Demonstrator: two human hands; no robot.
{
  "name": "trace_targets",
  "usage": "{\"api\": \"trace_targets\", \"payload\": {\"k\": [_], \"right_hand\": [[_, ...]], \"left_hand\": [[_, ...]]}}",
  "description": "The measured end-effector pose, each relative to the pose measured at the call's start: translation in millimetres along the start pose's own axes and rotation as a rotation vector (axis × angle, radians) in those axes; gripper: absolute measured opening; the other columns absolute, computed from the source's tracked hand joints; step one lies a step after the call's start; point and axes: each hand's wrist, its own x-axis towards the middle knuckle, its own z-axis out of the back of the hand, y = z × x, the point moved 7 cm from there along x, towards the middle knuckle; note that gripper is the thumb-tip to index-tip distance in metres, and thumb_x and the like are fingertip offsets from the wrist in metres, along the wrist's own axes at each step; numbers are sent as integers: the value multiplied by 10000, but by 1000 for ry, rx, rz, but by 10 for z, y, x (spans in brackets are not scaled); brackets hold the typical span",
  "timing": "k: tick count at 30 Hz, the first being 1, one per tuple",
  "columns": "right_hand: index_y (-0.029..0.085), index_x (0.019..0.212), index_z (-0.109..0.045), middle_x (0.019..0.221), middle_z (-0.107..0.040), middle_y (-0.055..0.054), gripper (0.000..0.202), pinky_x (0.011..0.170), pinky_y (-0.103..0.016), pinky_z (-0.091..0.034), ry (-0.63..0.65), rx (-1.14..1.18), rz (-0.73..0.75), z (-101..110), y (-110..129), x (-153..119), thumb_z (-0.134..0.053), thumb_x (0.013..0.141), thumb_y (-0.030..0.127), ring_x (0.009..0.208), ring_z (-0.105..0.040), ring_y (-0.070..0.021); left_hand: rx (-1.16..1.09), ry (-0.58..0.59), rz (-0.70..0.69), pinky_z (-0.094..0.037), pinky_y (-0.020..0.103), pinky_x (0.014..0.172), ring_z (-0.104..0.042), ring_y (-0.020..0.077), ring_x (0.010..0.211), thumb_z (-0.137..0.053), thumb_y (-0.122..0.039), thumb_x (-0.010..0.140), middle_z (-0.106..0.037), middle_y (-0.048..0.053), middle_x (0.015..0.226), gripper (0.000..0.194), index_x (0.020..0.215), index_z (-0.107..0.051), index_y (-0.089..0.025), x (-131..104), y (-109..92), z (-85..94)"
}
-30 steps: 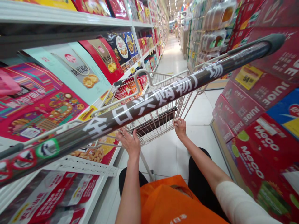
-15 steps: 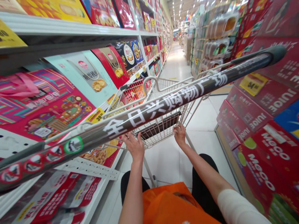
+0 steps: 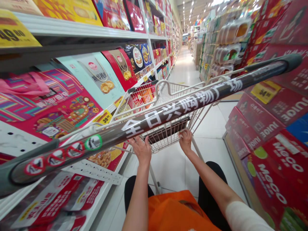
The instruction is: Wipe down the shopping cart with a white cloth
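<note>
Head view: A wire shopping cart [image 3: 174,146] is shown in the aisle, directly in front of the person, with its dark handle bar [image 3: 154,121] set obliquely across the view and marked with white characters. The left hand [image 3: 141,150] is placed below the bar at the near side of the basket; its fingers are extended and somewhat spread, their tips partly hidden by the bar. The right hand [image 3: 185,141] is placed at the right near corner of the basket, its fingers curled inward; whether a wire is gripped cannot be told. Between the hands, a dark panel [image 3: 169,131] is borne by the basket. To the left, a pale blue box [image 3: 96,78] and a red box [image 3: 121,69] are displayed on a white shelf [image 3: 84,31] unit. To the right, red cartons [image 3: 271,173] are stacked. An orange garment [image 3: 174,210] is seen below.
</note>
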Motion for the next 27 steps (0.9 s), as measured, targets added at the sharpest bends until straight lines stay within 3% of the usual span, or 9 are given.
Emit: {"api": "trace_targets", "payload": {"k": [3,8,13,16,22,24,27], "right_hand": [[208,820,-648,992,-624,-65,259,892,-398,-471,-19,11,-7,52,58,84,-464,776,31,988,-570,-212],[208,914,-667,1096,-590,-101,231,975,-436,-436,-164,26,-45,136,216,249,-493,822,86,1094,-540,-238],[198,849,-637,1003,-602,-85,272,910,-423,-453,11,53,-90,-68,39,-67,-425,774,45,1014,-544,-223],[205,818,-631,940,-599,-55,250,855,-393,-466,44,64,-85,-75,-16,-123,-438,762,57,942,-544,-207],[218,943,-665,1100,-590,-92,234,978,-434,-456,-115,89,-16,131,337,146,-497,837,93,1121,-539,-239],[218,944,-673,1116,-600,-95,261,977,-438,-461,-79,94,32,90,419,96,-493,826,70,1116,-544,-240],[203,851,-671,1030,-632,-80,302,907,-429,-485,44,90,9,-61,331,-138,-455,753,15,1004,-566,-226]], "left_hand": [[-4,2,7,-371,581,1132,-354,415,1423,-385,-662,941,-443,337,1385,778,1341,-505,-5,0,-6,-3],[-9,25,9,-381,580,1120,-355,416,1418,-386,-648,948,-439,346,1372,768,1331,-507,6,0,-36,8],[-12,12,11,-402,569,1102,-411,406,1384,-370,-662,946,-479,322,1333,755,1309,-527,-19,5,-57,53],[-13,10,14,-407,564,1100,-427,407,1376,-374,-667,943,-486,321,1328,757,1305,-532,-21,4,-56,54],[-13,39,31,-395,592,1104,-378,419,1410,-372,-667,945,-445,350,1384,773,1330,-516,-13,-8,-32,16],[-12,45,35,-393,586,1108,-390,412,1403,-384,-664,943,-452,344,1381,769,1338,-512,-16,-10,-33,20],[-11,49,23,-397,579,1106,-424,401,1378,-378,-664,946,-473,335,1358,776,1352,-504,-15,-9,-53,39]]}}
